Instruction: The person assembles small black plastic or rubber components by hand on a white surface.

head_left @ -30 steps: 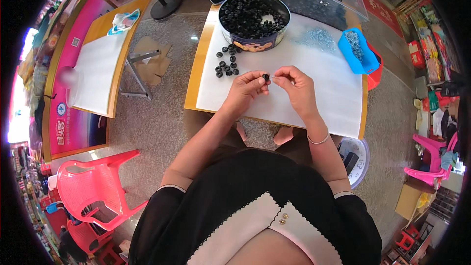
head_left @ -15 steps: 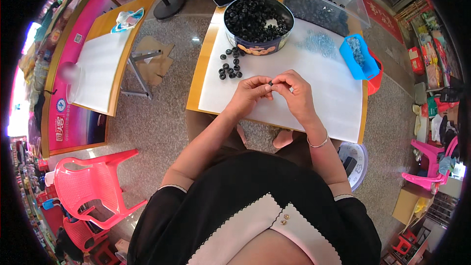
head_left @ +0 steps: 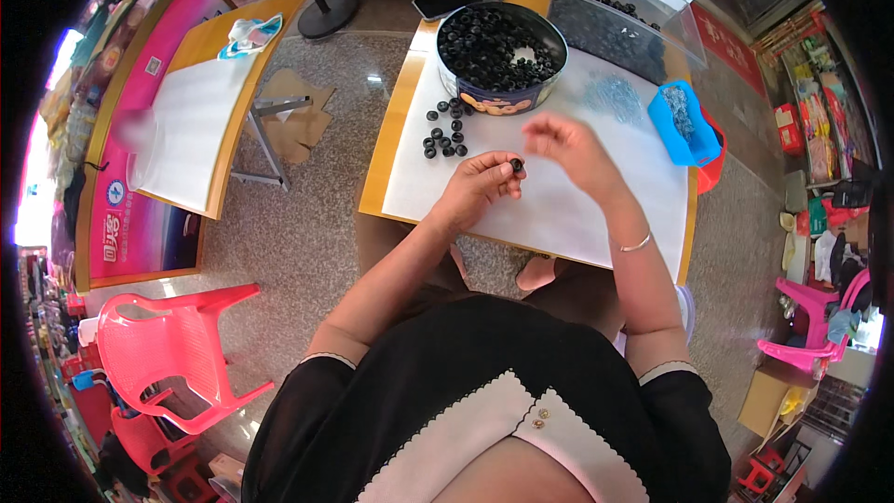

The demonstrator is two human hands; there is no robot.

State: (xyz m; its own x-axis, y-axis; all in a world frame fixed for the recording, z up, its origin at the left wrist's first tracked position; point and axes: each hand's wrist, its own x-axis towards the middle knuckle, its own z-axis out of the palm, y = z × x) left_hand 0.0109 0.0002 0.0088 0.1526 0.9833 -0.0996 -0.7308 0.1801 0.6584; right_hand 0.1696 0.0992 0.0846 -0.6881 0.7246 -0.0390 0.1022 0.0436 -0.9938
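Pinched between the thumb and fingers of my left hand (head_left: pixel 481 186) is a small black ring-like piece (head_left: pixel 517 165), its round opening turned upward. My right hand (head_left: pixel 575 154) hovers to the right of it, apart from the left, over the white table covering; motion blurs its curled fingers, and whether they hold anything does not show. Beyond the hands stands a round tin (head_left: pixel 503 104) heaped with the same black pieces. A loose group of several black pieces (head_left: pixel 445 136) lies left of the tin. Small clear bits (head_left: pixel 615 98) are spread on the covering to its right.
A blue basket (head_left: pixel 687 151) of clear bits sits against a red one (head_left: pixel 712 172) at the table's right edge. Behind are a clear bin (head_left: pixel 605 33) with black pieces and a black phone (head_left: pixel 456 0). A pink chair (head_left: pixel 177 354) stands on the floor at left.
My right hand has parted from my left and moved up and right. The left hand keeps the black piece, now more exposed. The whole view has shifted slightly.
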